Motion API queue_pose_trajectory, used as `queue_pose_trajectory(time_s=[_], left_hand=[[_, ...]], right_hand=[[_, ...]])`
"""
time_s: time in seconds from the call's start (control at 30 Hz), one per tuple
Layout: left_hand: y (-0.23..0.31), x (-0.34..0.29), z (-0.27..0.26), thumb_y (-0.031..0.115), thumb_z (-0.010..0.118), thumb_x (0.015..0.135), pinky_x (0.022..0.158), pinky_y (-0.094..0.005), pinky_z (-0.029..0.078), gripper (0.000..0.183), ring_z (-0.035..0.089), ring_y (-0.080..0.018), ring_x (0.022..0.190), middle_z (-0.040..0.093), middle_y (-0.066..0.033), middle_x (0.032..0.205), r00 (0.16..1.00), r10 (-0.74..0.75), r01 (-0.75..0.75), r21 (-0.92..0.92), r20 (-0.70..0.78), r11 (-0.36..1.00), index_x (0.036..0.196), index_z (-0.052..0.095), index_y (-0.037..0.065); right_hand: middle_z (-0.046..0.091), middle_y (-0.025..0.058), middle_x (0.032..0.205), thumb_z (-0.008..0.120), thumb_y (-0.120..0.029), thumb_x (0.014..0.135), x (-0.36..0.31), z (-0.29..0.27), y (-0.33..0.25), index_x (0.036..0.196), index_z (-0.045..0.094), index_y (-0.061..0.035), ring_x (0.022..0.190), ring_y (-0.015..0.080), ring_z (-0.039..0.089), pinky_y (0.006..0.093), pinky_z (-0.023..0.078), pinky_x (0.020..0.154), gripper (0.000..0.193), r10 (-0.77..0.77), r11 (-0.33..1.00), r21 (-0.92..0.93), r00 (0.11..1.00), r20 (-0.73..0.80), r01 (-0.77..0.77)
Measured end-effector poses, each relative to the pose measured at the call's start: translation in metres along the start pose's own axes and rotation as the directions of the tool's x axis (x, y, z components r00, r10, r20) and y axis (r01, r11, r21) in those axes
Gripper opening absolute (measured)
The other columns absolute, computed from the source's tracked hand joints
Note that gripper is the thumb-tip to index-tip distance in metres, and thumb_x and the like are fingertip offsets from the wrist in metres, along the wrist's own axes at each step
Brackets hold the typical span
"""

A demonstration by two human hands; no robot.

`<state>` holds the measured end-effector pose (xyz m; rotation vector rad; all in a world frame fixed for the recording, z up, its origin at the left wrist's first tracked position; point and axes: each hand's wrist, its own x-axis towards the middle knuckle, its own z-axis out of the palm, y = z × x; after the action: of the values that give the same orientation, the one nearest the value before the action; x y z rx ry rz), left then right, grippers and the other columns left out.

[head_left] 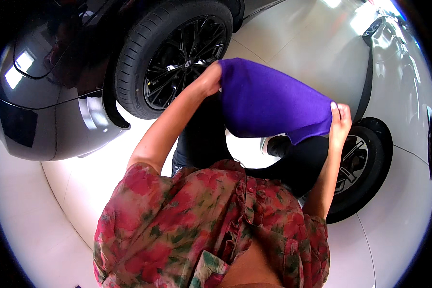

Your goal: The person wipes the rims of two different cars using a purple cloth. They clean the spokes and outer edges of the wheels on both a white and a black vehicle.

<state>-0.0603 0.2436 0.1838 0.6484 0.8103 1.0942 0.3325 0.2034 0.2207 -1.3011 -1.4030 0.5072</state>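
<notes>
At left, a glossy dark car (57,129) with a black-spoked wheel (170,57), a small pale emblem (188,63) on its hub; overlapping that wheel in view, the left hand (212,79) grips the upper left corner of a purple cloth (276,103), its fingers mostly hidden; the cloth spreads between both hands; the right hand (340,120) pinches its right edge between thumb and fingers; far right, a pale car (403,81).

Pale tiled floor (297,36) is showing upper centre. A black wheel (174,57) is standing on it left of centre, a shoe (277,146) mid-frame.
</notes>
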Motion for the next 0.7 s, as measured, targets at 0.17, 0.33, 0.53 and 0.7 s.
queue_pose_trajectory(time_s=[0.17, 0.33, 0.53, 0.7], left_hand=[[-0.018, 0.008, 0.106, 0.013, 0.06, 0.087, 0.072, -0.0307, 0.052, 0.022, 0.064, -0.0192, 0.079, 0.067, -0.0099, 0.092, 0.985, -0.102, 0.08, 0.156, 0.138, 0.984, 0.103, 0.065, -0.002], [-0.027, -0.026, 0.162, 0.0, 0.057, 0.073, 0.083, -0.0259, 0.042, 0.046, 0.051, -0.0129, 0.093, 0.051, -0.006, 0.105, 0.838, 0.061, -0.302, 0.367, 0.543, 0.88, 0.118, 0.055, 0.0], [-0.039, -0.016, 0.149, 0.024, 0.067, 0.084, 0.083, -0.0365, 0.045, 0.035, 0.052, -0.0256, 0.089, 0.053, -0.0117, 0.093, 0.775, 0.427, -0.626, 0.47, 0.466, 0.623, 0.111, 0.06, 0.003], [-0.034, -0.008, 0.159, 0.024, 0.061, 0.088, 0.078, -0.0379, 0.045, 0.027, 0.054, -0.0284, 0.084, 0.057, -0.0145, 0.09, 0.854, 0.409, -0.517, 0.628, 0.323, 0.582, 0.101, 0.061, 0.0]], right_hand=[[0.058, -0.0044, 0.077, 0.067, -0.015, 0.09, 0.008, 0.061, -0.047, 0.086, 0.064, -0.0046, 0.071, 0.0048, 0.051, 0.0197, 0.042, 0.066, 0.012, 0.279, 0.865, 0.436, 0.96, -0.008, -0.248], [0.061, -0.0014, 0.087, 0.064, -0.01, 0.092, -0.019, 0.075, -0.113, 0.099, 0.065, -0.0003, 0.08, 0.0047, 0.053, 0.0193, 0.043, 0.076, 0.012, -0.01, 0.944, 0.329, 0.999, -0.051, 0.027], [0.066, 0.0172, 0.109, 0.047, -0.023, 0.1, -0.038, 0.053, -0.113, 0.11, 0.064, 0.0021, 0.096, 0.0252, 0.066, 0.0371, 0.052, 0.085, 0.031, -0.117, 0.933, 0.353, 0.987, 0.11, 0.071], [0.064, 0.0105, 0.095, 0.048, -0.031, 0.099, -0.054, 0.061, -0.018, 0.102, 0.058, -0.003, 0.085, 0.0202, 0.063, 0.0327, 0.053, 0.071, 0.03, 0.344, 0.863, 0.395, 0.939, -0.002, -0.315]])
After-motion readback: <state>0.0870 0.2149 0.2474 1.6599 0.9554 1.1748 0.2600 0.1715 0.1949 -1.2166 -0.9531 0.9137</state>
